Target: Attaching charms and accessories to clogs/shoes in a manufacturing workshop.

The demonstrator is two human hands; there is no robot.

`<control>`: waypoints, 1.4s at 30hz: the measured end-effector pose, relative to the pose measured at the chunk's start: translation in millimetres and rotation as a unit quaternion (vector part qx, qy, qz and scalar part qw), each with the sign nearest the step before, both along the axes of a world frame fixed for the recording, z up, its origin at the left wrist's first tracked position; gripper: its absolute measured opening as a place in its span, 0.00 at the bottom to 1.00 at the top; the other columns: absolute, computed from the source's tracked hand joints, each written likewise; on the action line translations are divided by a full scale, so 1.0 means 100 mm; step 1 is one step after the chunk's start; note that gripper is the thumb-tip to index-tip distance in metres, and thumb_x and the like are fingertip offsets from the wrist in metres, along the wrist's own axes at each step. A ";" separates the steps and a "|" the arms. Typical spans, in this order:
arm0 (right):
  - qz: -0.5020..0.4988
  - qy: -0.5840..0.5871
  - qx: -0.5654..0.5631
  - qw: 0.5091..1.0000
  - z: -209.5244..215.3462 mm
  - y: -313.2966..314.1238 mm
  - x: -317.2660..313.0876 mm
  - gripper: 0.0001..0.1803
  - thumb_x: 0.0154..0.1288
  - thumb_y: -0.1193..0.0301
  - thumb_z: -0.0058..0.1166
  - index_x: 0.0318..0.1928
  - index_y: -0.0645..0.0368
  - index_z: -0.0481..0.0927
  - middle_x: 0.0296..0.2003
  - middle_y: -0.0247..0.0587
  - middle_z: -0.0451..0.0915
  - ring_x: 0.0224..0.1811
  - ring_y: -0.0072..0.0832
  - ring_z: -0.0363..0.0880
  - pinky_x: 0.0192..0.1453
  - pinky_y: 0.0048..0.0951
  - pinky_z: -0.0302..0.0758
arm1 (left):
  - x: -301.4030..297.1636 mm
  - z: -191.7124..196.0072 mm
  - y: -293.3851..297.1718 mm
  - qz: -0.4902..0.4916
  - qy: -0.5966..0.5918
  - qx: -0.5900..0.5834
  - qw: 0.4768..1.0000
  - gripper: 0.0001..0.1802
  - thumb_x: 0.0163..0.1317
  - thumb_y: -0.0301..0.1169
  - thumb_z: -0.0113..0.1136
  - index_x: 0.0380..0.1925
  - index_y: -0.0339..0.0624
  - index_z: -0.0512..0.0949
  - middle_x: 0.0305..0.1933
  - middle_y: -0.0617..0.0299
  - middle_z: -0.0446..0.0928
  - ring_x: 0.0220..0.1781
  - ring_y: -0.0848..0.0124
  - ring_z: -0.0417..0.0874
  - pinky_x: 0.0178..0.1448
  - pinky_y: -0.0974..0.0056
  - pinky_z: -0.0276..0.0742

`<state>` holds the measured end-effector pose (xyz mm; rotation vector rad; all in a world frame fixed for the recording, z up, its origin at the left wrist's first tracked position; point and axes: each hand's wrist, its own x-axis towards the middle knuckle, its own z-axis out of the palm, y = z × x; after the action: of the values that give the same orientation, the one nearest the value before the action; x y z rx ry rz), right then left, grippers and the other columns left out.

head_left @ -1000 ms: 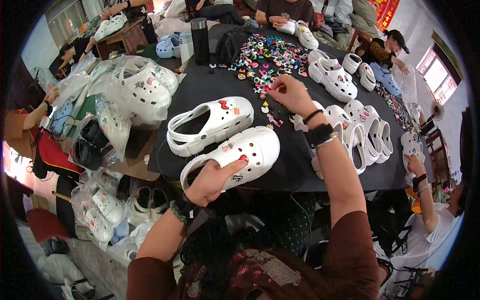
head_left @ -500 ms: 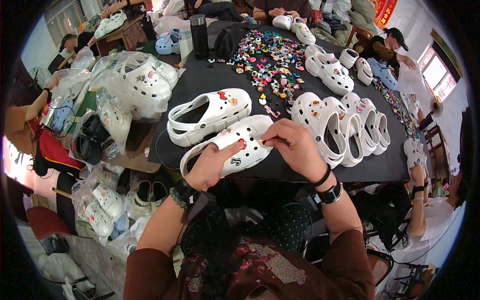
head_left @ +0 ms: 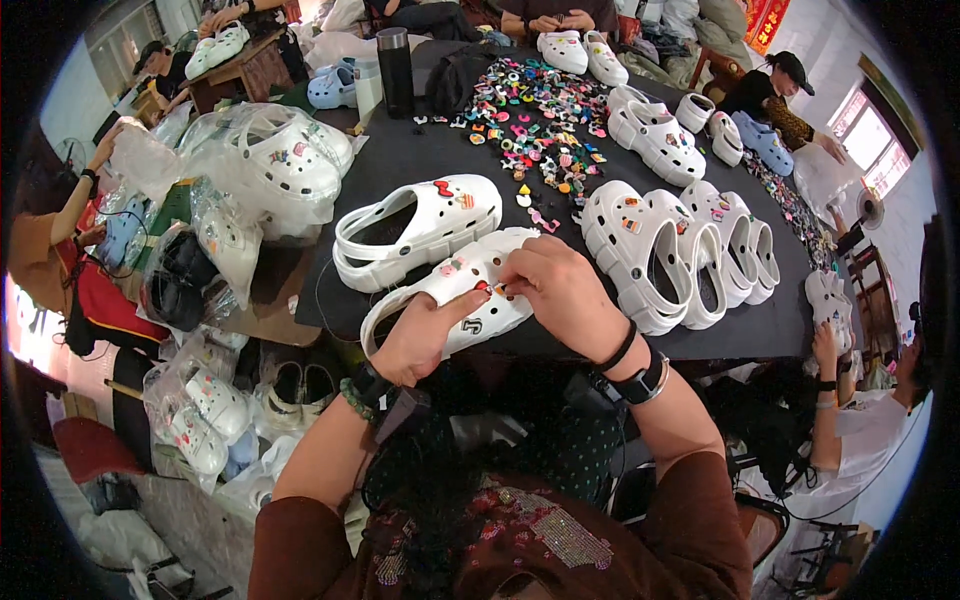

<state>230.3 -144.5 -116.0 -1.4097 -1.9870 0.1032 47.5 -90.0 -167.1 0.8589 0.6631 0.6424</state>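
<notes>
A white clog (head_left: pixel 505 314) lies at the table's near edge, several charms fixed on its holed upper. My left hand (head_left: pixel 418 334) grips it by the side, thumb across the top beside a red charm. The fingers of my right hand (head_left: pixel 566 292) are pinched together over the upper, around a small orange charm (head_left: pixel 500 289) that is mostly hidden by the fingertips. Just behind stands a second white clog (head_left: pixel 455 215) with a red bow charm and a striped one.
More white clogs (head_left: pixel 632 225) stand to the right. A heap of loose charms (head_left: pixel 545 125) covers the table's middle, near a black tumbler (head_left: pixel 396 75). Bagged clogs (head_left: pixel 285 165) are piled at left. Other people work around the table.
My right hand has moved left and inward over the clog's upper, bringing the small charm nearer the red one. The left hand keeps its grip.
</notes>
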 end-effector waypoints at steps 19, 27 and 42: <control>0.020 -0.095 -0.179 0.979 0.21 0.31 0.05 0.34 0.46 0.81 0.63 0.57 0.60 0.68 0.40 0.56 0.80 0.48 0.48 0.79 0.52 0.42 0.73 | -0.03 0.00 0.01 -0.042 0.027 0.007 0.999 0.24 0.60 0.24 0.63 0.58 0.37 0.70 0.55 0.59 0.77 0.55 0.68 0.78 0.58 0.62 0.74; -0.025 -0.189 -0.191 0.963 0.18 0.25 -0.02 0.34 0.45 0.78 0.66 0.56 0.52 0.71 0.46 0.45 0.73 0.50 0.49 0.72 0.50 0.46 0.74 | -0.04 -0.07 -0.02 -0.078 0.024 0.079 0.994 0.23 0.63 0.27 0.62 0.58 0.37 0.70 0.56 0.61 0.76 0.55 0.72 0.77 0.58 0.66 0.72; -0.022 -0.142 -0.100 0.985 0.05 0.19 0.05 0.29 0.45 0.78 0.66 0.51 0.55 0.71 0.49 0.45 0.72 0.56 0.46 0.70 0.57 0.45 0.70 | 0.00 -0.03 -0.05 0.009 -0.043 -0.045 0.998 0.22 0.65 0.27 0.58 0.58 0.36 0.69 0.54 0.59 0.76 0.53 0.69 0.79 0.54 0.64 0.77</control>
<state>235.5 -125.8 -111.5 -1.6732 -2.2259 0.0875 47.6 -94.9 -170.0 0.7391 0.6181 0.6561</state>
